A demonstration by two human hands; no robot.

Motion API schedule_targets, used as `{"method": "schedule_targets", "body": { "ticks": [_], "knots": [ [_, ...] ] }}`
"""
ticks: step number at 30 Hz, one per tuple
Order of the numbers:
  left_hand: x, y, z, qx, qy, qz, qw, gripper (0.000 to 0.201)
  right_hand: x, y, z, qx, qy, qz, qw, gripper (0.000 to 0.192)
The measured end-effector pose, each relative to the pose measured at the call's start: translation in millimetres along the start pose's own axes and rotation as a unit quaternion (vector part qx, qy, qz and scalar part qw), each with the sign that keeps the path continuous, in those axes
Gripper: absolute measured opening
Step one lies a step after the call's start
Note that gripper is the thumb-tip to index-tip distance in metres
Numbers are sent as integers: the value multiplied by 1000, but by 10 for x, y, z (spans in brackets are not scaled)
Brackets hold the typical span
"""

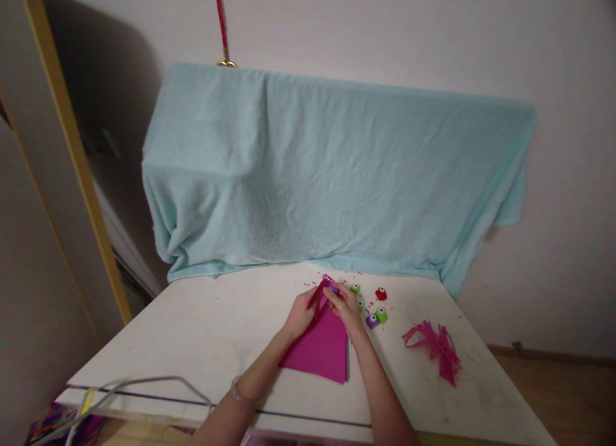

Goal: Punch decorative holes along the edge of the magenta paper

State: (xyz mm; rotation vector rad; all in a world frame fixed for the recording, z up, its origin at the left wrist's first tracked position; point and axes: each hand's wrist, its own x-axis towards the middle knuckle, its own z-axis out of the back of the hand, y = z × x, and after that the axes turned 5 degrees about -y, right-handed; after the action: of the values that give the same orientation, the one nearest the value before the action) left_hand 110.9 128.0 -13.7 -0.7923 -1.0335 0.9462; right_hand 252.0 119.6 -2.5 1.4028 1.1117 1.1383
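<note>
My left hand (301,312) is closed on a strip of magenta paper (317,293), held up over the table, with small cut-outs along its far edge. My right hand (345,308) grips a small purple craft punch (332,291) at that strip; fingers partly hide it. Beneath both hands lies a stack of paper (320,356), magenta on top with a blue edge showing at the right. Just right of my right hand are more small punches with white, eye-like tops: green (381,314), purple (372,320) and red (380,294).
Tangled magenta paper strips (436,350) with cut edges lie at the right of the white table (206,324). Tiny magenta paper bits are scattered near the punches. A light blue cloth (337,176) hangs behind the table. A grey cable (158,378) crosses the front left edge.
</note>
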Motion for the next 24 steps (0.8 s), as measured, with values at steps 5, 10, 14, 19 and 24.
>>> {"method": "schedule_targets", "body": {
  "ticks": [5, 10, 14, 19, 24],
  "knots": [
    [1, -6, 3, 7, 3, 8, 1000, 24, -6, -8, -2, -1, -2, 1, 1000, 37],
    [2, 3, 3, 2, 2, 6, 1000, 26, 7, -44, 0, -11, -13, 1, 1000, 38],
    [6, 14, 7, 0, 10, -2, 1000, 26, 23, -75, 4, -15, -24, 10, 1000, 36],
    [5, 5, -5, 6, 5, -1, 1000, 29, 41, -99, 4, -23, -35, 35, 999, 34],
    [-4, 4, -15, 12, 9, 2, 1000, 29, 47, -111, 22, -33, -28, 61, 997, 29]
  ]
}}
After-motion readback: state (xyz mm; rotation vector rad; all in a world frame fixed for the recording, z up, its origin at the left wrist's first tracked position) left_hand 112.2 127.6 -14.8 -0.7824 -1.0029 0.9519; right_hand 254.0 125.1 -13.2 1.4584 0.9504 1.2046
